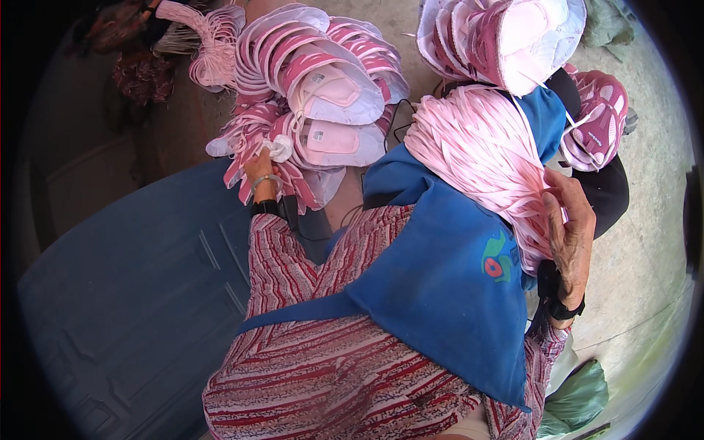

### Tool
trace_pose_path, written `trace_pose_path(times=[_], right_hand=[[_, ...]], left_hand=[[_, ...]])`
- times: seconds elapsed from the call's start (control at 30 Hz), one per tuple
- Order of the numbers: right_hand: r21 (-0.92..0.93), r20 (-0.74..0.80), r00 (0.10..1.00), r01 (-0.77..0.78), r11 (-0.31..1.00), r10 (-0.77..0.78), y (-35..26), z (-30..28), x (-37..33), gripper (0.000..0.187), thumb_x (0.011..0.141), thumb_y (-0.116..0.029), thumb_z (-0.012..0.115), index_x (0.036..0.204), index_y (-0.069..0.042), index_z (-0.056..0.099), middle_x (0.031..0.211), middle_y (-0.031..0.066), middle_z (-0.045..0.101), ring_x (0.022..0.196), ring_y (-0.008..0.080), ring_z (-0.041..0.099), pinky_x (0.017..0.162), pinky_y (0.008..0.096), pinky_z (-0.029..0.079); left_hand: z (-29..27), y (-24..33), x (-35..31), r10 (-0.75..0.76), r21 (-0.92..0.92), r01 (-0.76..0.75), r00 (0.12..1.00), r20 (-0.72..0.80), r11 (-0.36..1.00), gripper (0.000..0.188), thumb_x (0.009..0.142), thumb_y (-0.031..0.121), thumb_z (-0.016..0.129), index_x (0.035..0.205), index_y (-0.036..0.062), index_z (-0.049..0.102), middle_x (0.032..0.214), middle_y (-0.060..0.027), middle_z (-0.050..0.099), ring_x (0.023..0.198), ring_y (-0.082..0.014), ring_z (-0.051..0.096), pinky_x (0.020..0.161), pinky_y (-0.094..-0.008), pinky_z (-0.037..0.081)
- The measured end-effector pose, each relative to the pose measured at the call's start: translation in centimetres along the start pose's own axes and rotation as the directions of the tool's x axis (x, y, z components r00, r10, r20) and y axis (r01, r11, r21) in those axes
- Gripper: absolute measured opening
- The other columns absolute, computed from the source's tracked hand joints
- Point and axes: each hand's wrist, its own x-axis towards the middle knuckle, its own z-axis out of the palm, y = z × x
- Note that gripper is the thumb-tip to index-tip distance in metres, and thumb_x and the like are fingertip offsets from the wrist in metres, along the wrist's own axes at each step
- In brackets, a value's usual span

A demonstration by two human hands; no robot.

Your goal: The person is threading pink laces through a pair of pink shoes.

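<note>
A dark blue panelled surface point(132, 301) spreads at the left. Beyond it, the left hand point(259, 170) reaches in among pink shoe uppers point(334, 95), piled in overlapping rows; its fingertips are hidden, so I can't tell its grip. A thick bundle of pale pink shoelaces point(473, 147) lies across the lap on a blue apron point(447, 293). The right hand point(574, 220), fingers loosely bent, touches the bundle's edge; whether it pinches any strand I can't tell. Just beyond sits a pink sneaker point(600, 121).

- Twelve o'clock: narrow gap beside layered pink-and-white fabric shoe pieces point(341, 84).
- Two o'clock: pale-pink bundle of flat laces point(480, 143) obstructs.
- Three o'clock: passing room over pale grey concrete floor point(649, 213).
</note>
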Motion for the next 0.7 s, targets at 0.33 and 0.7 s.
trace_pose_path(times=[0.33,0.7], right_hand=[[-0.082,-0.198,0.978,0.045,0.996,-0.060,1.7,-2.9,-0.4,0.024,0.083,0.000,0.055,0.106,0.001,0.057,0.087,0.0109,0.057,0.075,0.0189,0.057,0.069,0.0262,0.046],[-0.251,-0.480,0.874,-0.060,0.966,-0.070,8.7,-9.5,-0.5,0.025,0.083,-0.016,0.059,0.103,0.000,0.060,0.083,0.0154,0.061,0.071,0.0302,0.060,0.066,0.0357,0.047]], left_hand=[[-1.8,-4.9,5.6,0.453,0.335,-0.350,0.835,-0.312,0.875,0.048,0.083,0.040,0.055,0.078,-0.0073,0.061,0.073,-0.0204,0.064,0.067,-0.0319,0.059,0.059,-0.0451,0.043],[9.1,15.1,-15.8,0.828,-0.515,-0.654,0.500,0.255,0.554,0.020,0.090,0.020,0.054,0.079,0.0024,0.053,0.063,-0.0033,0.051,0.053,-0.0096,0.046,0.052,-0.0221,0.038]])
